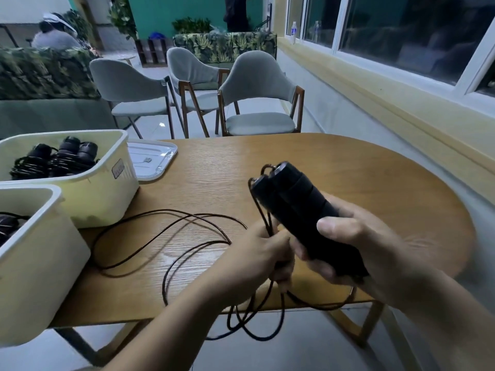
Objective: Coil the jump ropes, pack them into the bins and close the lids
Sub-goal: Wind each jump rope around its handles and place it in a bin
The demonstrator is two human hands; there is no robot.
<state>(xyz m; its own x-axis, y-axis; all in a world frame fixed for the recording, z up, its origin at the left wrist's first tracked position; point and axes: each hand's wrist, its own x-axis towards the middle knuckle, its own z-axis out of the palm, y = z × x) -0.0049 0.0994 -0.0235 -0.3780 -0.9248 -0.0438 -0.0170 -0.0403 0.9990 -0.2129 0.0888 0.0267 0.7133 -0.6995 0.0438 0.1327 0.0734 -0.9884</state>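
Black handles (292, 207), two of them side by side, are gripped in the right hand (356, 247), fingers and thumb wrapped round the lower halves. Long axis runs diagonal: butt ends low right in the palm, cord ends up and to the left, tilted away from the person. They are held above the table (348, 170), not touching it.

Thin dark cord (166, 231) leaves the top ends and drops straight down into the left hand (257, 258), which is curled tight round several strands just beside the right hand. From there the cord sprawls left in loose loops across the wood top, and more loops hang off the near edge below both hands.

Two cream bins sit at the left. The far bin (107, 188) holds coiled ropes (53, 159) with black handles, lid off. The near bin (40, 263) overhangs the table edge, with a bit of another rope (8, 223) showing inside. A white lid (152, 162) lies flat behind the far bin, touching or just beside it, cannot tell which.

Grey chairs (257, 103) stand past the table.
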